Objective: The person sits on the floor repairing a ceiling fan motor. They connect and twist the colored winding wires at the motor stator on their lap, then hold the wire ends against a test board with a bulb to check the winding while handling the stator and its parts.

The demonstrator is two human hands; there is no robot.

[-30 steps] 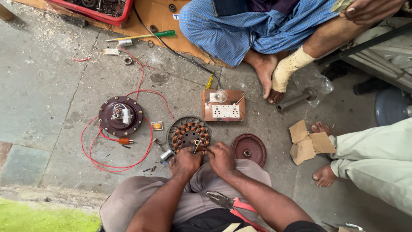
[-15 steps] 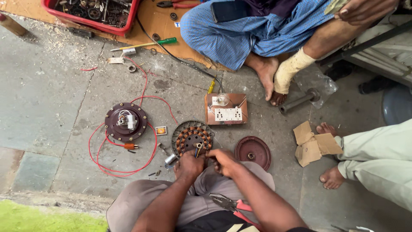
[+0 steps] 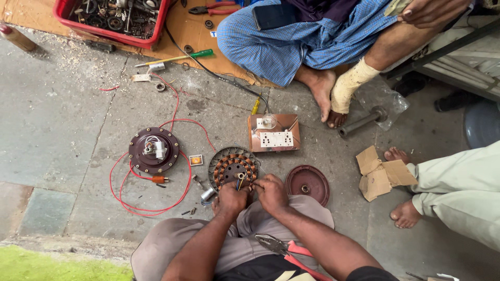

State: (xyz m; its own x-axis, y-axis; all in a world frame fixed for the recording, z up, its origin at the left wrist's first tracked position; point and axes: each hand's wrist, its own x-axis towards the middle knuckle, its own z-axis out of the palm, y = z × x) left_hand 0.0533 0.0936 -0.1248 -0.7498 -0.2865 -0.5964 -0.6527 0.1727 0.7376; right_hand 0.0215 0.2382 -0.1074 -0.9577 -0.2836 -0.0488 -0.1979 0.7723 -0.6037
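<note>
A round fan stator (image 3: 229, 165) with copper windings lies on the concrete floor just in front of my knees. My left hand (image 3: 231, 199) and my right hand (image 3: 271, 191) meet at its near edge, fingers pinched on the coloured wire leads (image 3: 240, 180) that stick up from it. A dark red round motor cover (image 3: 307, 183) lies to the right of my right hand. Red-handled pliers (image 3: 284, 247) rest on my lap.
Another round motor housing (image 3: 153, 150) with red wire (image 3: 148, 211) looped around it sits to the left. A wooden socket board (image 3: 274, 133) lies beyond the stator. A seated person's legs (image 3: 312, 41), a red parts tray (image 3: 112, 18), a screwdriver (image 3: 174, 58), a second person's feet (image 3: 403, 213) and torn cardboard (image 3: 380, 174) surround the spot.
The view has shifted a little, so everything sits lower in frame. My hands stay on the stator's near edge, working the wire leads with small finger movements.
</note>
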